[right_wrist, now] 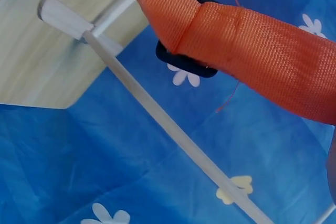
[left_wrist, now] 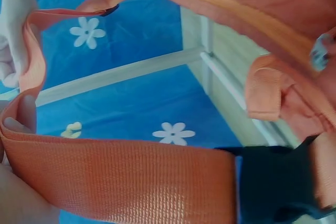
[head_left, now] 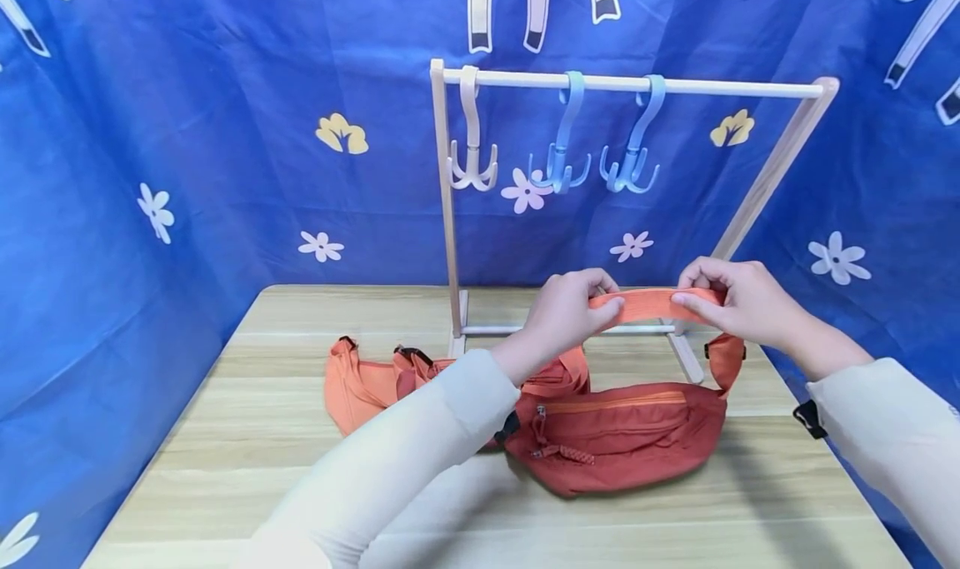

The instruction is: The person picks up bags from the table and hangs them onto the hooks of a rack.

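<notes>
A red waist bag [head_left: 630, 444] with an orange zip lies towards the right of the table, partly behind my left sleeve. Its orange strap [head_left: 647, 304] is raised above it. My left hand [head_left: 566, 309] pinches the strap between thumb and fingers, and my right hand [head_left: 746, 302] grips it a little further right. In the left wrist view, a black buckle [left_wrist: 273, 184] joins the strap on the left hand's side. The right wrist view shows a black slider [right_wrist: 186, 62] on the strap near the right hand, whose fingers are mostly out of that frame.
Behind the bag stands a wooden rack [head_left: 446, 219], its rail carrying a white hook [head_left: 472, 136] and two blue hooks [head_left: 566, 136]. More orange and red bags [head_left: 363, 386] lie on the table [head_left: 247, 436] to the left, partly hidden by my arm. A patterned blue cloth [head_left: 225, 94] surrounds the table.
</notes>
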A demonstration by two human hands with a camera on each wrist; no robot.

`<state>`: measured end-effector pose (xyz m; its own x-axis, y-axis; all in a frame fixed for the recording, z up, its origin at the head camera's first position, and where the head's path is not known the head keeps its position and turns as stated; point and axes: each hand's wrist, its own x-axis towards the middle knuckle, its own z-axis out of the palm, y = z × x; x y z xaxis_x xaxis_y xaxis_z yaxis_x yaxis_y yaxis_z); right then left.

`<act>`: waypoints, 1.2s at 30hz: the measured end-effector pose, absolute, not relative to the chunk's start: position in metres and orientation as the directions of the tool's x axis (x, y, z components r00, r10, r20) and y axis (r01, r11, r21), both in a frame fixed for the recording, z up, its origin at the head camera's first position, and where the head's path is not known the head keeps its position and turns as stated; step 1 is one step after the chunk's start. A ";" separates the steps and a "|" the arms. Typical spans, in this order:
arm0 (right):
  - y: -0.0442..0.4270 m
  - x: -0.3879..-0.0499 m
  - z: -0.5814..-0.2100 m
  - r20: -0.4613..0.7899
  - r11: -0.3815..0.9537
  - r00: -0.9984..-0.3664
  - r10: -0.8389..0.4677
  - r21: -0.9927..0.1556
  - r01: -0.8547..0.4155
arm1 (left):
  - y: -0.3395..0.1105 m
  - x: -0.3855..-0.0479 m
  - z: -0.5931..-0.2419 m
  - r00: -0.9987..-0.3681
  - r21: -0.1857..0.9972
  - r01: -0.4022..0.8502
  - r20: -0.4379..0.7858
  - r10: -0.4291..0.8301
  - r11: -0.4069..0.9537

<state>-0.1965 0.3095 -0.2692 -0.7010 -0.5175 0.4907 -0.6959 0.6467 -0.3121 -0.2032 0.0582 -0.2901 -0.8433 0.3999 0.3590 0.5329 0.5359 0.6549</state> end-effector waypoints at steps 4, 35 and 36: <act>0.309 -0.197 -0.260 0.507 0.660 -0.711 -0.487 -0.319 -0.680 | 0.061 -0.204 -0.278 -0.853 0.665 0.519 0.369 0.368 0.536; 0.300 -0.222 -0.184 0.566 0.782 -0.788 -0.245 -0.365 -0.505 | 0.079 -0.229 -0.205 -0.887 0.700 0.458 0.400 0.230 0.548; 0.299 -0.223 -0.182 0.570 0.785 -0.785 -0.241 -0.361 -0.503 | 0.079 -0.230 -0.204 -0.887 0.698 0.457 0.405 0.222 0.551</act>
